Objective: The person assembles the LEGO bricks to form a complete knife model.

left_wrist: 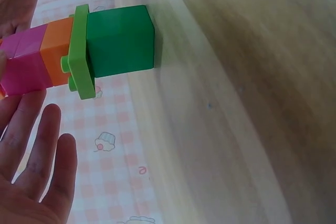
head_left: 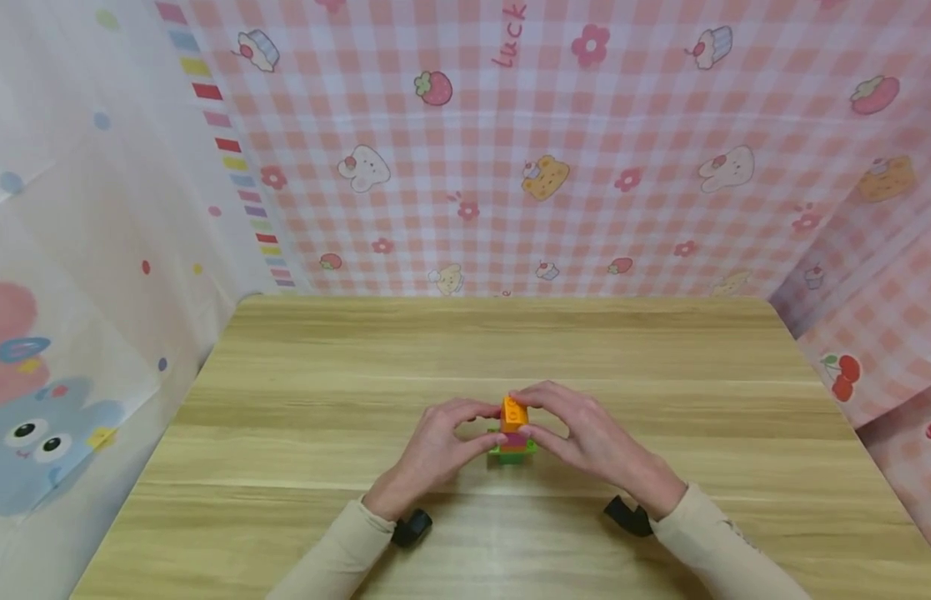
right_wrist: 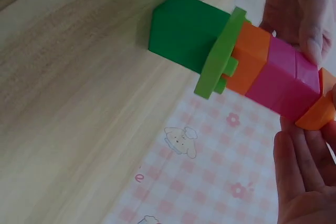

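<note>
A small tower of toy building bricks stands on the table between both hands. Lowest is a dark green block (right_wrist: 184, 32), then a light green plate (right_wrist: 220, 53) with studs. Above it come an orange brick (right_wrist: 251, 56) and a magenta section (right_wrist: 281, 82) with a seam across it. On top sits a second orange brick (head_left: 514, 414), two studs showing in the head view. My left hand (head_left: 442, 437) grips the magenta section between thumb and fingers. With thumb and fingertips, my right hand (head_left: 585, 429) pinches the top orange brick from the other side.
The wooden table (head_left: 345, 358) reaches back to a pink checked cloth (head_left: 465, 150). A white patterned cloth (head_left: 82, 225) hangs at the left. Black wrist mounts (head_left: 412, 528) show beneath both wrists.
</note>
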Demonstrator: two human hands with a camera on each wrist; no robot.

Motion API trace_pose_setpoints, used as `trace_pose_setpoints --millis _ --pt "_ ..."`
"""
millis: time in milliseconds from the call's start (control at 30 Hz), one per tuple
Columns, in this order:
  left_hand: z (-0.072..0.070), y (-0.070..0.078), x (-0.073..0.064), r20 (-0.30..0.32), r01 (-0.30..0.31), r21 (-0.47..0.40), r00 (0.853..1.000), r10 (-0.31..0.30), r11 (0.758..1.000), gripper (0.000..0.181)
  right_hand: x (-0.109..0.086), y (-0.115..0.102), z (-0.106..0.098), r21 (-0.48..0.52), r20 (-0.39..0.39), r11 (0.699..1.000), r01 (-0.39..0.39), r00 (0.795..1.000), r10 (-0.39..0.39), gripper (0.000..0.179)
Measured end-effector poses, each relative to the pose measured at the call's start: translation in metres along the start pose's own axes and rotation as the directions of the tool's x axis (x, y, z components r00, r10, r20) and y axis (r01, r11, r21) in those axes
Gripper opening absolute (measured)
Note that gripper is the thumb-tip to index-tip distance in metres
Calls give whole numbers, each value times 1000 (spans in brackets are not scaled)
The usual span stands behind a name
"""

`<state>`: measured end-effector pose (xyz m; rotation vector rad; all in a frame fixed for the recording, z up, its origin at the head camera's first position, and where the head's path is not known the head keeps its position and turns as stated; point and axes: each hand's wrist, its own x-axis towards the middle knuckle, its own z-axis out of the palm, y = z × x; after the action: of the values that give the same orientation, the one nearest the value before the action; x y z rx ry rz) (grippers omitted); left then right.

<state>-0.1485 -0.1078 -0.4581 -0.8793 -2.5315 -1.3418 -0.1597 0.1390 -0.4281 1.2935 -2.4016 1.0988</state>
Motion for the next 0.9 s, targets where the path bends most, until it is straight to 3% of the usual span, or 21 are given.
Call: trace_pose_setpoints --millis 533,900 --pt "0 1 0 18 3 3 1000 -3 1000 31 -5 6 6 -35 -19 998 60 998 -61 41" --pt "0 1 2 21 -25 -1 999 25 1000 31 -8 10 11 -34 -26 998 53 998 -53 38"
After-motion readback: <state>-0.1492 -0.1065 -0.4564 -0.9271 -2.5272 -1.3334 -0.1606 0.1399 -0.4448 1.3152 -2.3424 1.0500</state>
